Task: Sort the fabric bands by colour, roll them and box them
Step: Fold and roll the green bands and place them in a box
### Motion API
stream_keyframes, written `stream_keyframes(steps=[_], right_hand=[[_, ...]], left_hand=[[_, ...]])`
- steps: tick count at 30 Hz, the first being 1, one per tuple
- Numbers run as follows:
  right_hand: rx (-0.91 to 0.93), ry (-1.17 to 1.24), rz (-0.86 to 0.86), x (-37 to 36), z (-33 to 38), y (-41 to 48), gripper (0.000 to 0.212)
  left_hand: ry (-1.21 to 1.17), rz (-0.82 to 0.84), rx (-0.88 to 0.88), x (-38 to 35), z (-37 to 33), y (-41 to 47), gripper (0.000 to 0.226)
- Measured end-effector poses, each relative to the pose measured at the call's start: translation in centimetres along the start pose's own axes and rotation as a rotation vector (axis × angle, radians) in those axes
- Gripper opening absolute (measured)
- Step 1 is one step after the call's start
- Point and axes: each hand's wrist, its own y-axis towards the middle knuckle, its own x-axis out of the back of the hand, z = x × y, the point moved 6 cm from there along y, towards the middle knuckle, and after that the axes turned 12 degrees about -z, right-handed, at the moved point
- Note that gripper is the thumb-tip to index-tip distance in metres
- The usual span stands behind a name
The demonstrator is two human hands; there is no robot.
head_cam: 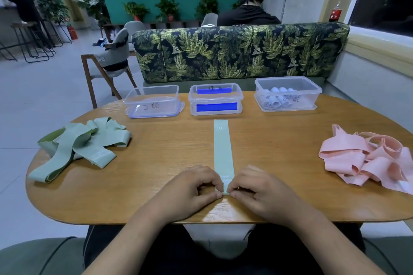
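Observation:
A pale green fabric band [222, 145] lies flat and straight down the middle of the wooden table [156, 163], pointing away from me. My left hand [192, 187] and my right hand [259, 187] pinch its near end from either side, fingers curled. A heap of green bands [82, 143] lies at the left. Pink bands [371, 161] are piled at the right. Three clear plastic boxes stand at the far edge: the left box [153, 101] looks empty, the middle box [215, 99] carries blue labels, the right box [288, 94] holds several pale rolled bands.
A leaf-patterned sofa back [241, 53] runs behind the table, with a person seated beyond it facing away. A wooden chair [109, 62] stands at the far left of the table. The window ledge lies to the right.

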Motion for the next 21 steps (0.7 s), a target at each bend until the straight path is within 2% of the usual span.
stream_keyframes(steps=[21], right_hand=[[-0.046,-0.020,-0.034,0.43,0.17,-0.02,0.011]], left_hand=[[0.048,-0.102,-0.057,0.04,0.03,-0.26,0.006]])
